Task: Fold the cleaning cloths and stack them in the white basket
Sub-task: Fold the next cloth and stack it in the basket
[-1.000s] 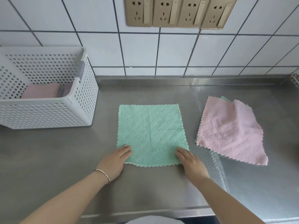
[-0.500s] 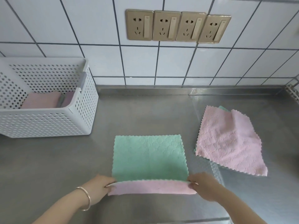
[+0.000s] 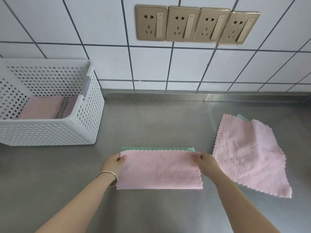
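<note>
- Cloth in hand (image 3: 159, 170): two-sided, pink face up, folded in half on the counter (image 3: 151, 125) at near centre; a thin green strip of the lower layer shows along its far edge, so the edges are not quite flush.
- My left hand (image 3: 114, 163): grip pinched on the far-left corner of the upper layer; a bangle sits at the wrist.
- My right hand (image 3: 204, 161): grip pinched on the far-right corner of the same layer.
- Step, as I judge it: first fold being laid down, not yet released.
- Next move, as I judge it: square the pink edge onto the green one, press flat, then fold left to right into a smaller block that fits the basket.
- Unfolded pink cloth (image 3: 249, 157): lying loose just right of the one I hold, a green corner peeking out at its far edge; awaiting its turn.
- White basket (image 3: 80, 132): far left on the counter, well apart from my hands; folded pink cloths (image 3: 42, 106) already inside.
</note>
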